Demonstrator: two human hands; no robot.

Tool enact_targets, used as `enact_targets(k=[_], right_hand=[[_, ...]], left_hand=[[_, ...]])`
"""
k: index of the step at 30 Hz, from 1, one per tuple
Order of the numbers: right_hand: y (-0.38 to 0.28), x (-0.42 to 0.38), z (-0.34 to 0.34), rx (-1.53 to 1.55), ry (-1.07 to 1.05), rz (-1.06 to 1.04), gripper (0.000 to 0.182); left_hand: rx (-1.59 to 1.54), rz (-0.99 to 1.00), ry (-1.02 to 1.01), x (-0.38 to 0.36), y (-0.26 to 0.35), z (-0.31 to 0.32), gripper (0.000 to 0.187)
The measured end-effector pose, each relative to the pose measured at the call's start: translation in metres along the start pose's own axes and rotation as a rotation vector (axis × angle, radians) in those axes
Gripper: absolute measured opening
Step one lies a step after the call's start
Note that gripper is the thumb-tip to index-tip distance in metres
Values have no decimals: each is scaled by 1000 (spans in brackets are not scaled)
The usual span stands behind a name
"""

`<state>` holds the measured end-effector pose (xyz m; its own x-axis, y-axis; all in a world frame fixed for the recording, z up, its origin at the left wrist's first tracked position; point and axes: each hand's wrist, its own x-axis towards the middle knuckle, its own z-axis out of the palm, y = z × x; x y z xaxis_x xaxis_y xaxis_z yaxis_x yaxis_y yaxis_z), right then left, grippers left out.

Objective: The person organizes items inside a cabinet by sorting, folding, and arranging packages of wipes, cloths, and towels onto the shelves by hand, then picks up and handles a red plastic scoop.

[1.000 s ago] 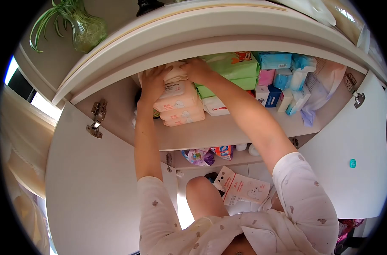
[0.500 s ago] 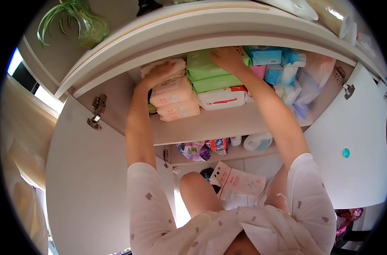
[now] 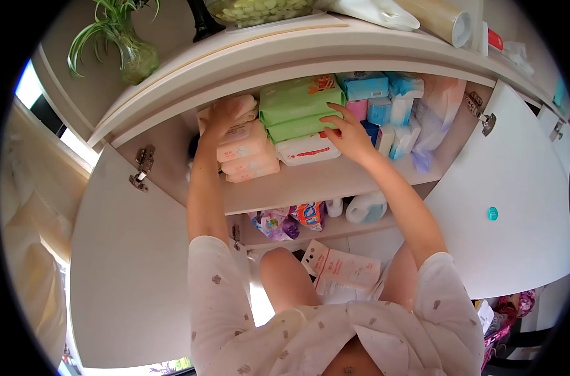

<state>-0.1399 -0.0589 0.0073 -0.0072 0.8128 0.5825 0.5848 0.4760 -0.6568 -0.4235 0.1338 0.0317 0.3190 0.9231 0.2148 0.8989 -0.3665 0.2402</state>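
My left hand (image 3: 220, 119) is at the back left of the cabinet shelf, closed round the left end of the top pink soft pack (image 3: 243, 108). Its fingertips are partly hidden. More pink packs (image 3: 247, 150) are stacked beneath and in front of it. My right hand (image 3: 349, 134) is open, fingers spread and curved, at the right end of the green packs (image 3: 300, 103). These lie stacked just right of the pink ones. Below them, a white pack with a red print (image 3: 305, 150) lies at the front of the stack.
Blue-and-white packs (image 3: 367, 84) and a clear plastic bag (image 3: 432, 125) fill the shelf's right side. Both cabinet doors (image 3: 134, 263) stand open. Lower down are detergent bags (image 3: 275, 222), a white jug (image 3: 367, 208) and a pink-and-white printed bag (image 3: 344, 269). A potted plant (image 3: 138, 56) stands on top.
My right hand has drawn back from the top of the green packs to their right front edge. My left hand has shifted to the left end of the top pink pack. The view has shifted slightly.
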Motion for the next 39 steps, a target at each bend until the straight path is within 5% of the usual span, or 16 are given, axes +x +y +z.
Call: enact_targets(k=[2, 6, 8, 10, 12, 14, 15, 17, 22, 32, 36, 39], right_hand=[[7, -10, -3, -103, 78, -98, 19], [15, -30, -9, -225, 152, -185, 21], [11, -43, -17, -215, 130, -164, 21], [4, -57, -27, -213, 115, -142, 21], [-5, -77, -45, -187, 170, -135, 23], [9, -104, -58, -259, 199, -199, 27], [16, -121, -68, -314, 227, -232, 28], [-60, -156, -105, -233, 248, -154, 27], [-111, -262, -180, -391, 481, -312, 4], [-359, -482, -340, -1114, 824, 126, 12], [-427, -564, -415, -1260, 1052, 525, 14], [-458, -619, -488, -1372, 1170, 813, 23]], left_hand=[[-73, 50, 487, -15, -5, -6, 61], [-52, 428, 381, -14, -17, 46, 56], [171, 86, 192, -39, 24, 25, 53], [221, 53, 226, -43, 42, 18, 50], [20, 154, 833, -34, 39, 29, 40], [-259, 491, 1008, -55, 66, 29, 29], [-144, 569, 1034, -73, 91, 34, 24], [-148, 819, 962, -122, 150, 35, 22], [-371, 1351, 903, -188, 300, 51, 8], [-1186, 1949, 822, -416, 590, -18, 11], [-1368, 1993, 413, -525, 667, -45, 13], [-1441, 1949, 42, -603, 723, -47, 34]])
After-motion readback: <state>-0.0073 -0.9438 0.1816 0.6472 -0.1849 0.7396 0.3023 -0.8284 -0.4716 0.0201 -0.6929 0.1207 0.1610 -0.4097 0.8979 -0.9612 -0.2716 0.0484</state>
